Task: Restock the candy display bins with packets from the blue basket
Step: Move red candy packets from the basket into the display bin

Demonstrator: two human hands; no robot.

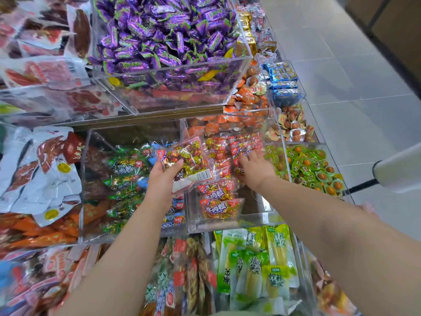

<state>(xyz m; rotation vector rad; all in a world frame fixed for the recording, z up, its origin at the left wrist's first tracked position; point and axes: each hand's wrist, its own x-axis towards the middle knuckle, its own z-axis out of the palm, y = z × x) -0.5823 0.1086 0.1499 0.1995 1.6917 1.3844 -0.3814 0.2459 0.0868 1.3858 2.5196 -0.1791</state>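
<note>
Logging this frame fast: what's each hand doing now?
Left hand: holds a candy packet.
Right hand: open, resting on red packets.

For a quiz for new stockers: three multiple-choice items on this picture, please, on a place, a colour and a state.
1. The right hand is: A) in the bin of red packets; B) on the floor; C) out of view.
2. The candies heaped in the top bin are: A) white; B) purple; C) black.
3. The left hand: A) hangs empty; B) points at the floor; C) holds a clear packet.
Answers: A, it rests on the packets there; B, purple wrappers fill that bin; C, its thumb and fingers grip the packet.
</note>
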